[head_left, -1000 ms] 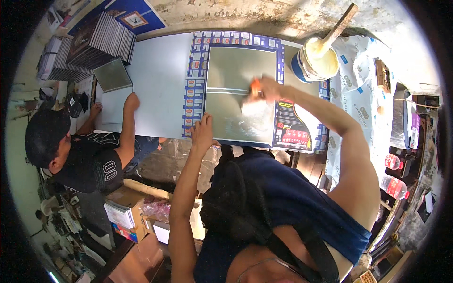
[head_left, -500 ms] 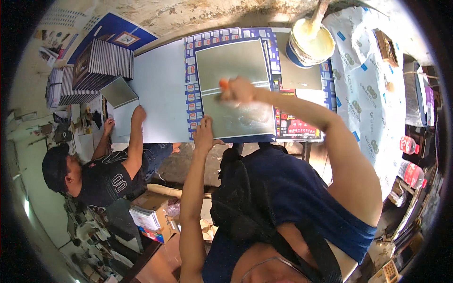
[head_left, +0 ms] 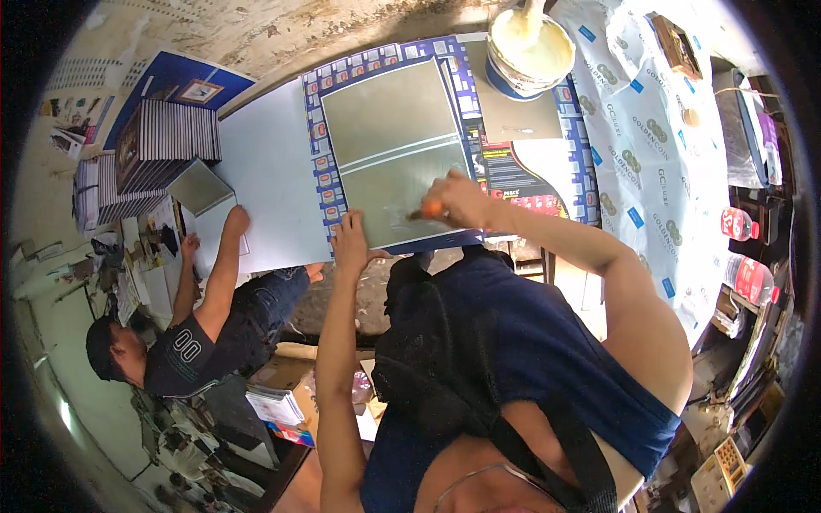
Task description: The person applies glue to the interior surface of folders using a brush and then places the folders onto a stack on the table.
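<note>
My right hand is closed around a brush with an orange end. Its bristles meet the near grey board, whose surface has shiny wet streaks. A larger grey board lies just beyond, divided from the near one by thin pale strips. Both rest on a dark blue sheet. My left hand lies on the near board's left front corner, fingers stretched flat and thumb out along the edge.
A bucket of cream-coloured paste with a stick in it stands at the back right. White patterned wrapping covers the right side. At left, a co-worker's hand touches a pale sheet beside stacked panels. Bottles stand far right.
My right hand has swept the brush toward me and slightly right, from the pale strips to the near part of the board. My left hand keeps its place at the corner.
</note>
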A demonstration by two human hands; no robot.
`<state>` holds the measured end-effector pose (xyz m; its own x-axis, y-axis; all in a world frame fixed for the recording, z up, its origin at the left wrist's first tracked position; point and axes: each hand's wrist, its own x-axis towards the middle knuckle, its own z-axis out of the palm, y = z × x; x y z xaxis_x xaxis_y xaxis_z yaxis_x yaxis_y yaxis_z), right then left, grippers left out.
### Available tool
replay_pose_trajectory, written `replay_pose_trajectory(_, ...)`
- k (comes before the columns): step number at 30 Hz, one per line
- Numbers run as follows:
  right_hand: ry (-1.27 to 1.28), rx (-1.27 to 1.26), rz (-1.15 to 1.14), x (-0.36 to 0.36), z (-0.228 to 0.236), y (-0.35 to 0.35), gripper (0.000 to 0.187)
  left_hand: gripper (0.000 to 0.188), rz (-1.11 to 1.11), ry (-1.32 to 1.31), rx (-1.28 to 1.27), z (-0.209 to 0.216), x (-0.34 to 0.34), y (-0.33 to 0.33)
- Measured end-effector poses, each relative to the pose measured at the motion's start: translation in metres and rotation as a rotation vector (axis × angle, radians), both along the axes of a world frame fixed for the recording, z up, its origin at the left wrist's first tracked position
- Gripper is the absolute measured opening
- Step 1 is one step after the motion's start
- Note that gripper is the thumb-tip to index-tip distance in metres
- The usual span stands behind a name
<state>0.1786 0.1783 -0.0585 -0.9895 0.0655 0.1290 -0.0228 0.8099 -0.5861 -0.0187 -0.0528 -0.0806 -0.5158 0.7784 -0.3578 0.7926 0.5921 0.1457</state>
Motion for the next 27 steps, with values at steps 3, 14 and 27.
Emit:
replay_pose_trajectory(3,-0.160,0.132,-0.546,0.001,-0.009,0.047,0.035,0.118,-0.028,0.001,0.020,0.001,0.001,-0.002)
replay_pose_trajectory(14,0.016,-0.267,-1.254,0.039,-0.002,0.012,0.043,0.111,-0.078,-0.026,0.069,0.004,-0.009,0.003)
replay_pose_trajectory(27,0.190,-0.035,-1.791,0.078,-0.033,-0.128,0.033,0.116,-0.226,-0.079,0.199,-0.017,-0.025,-0.015)
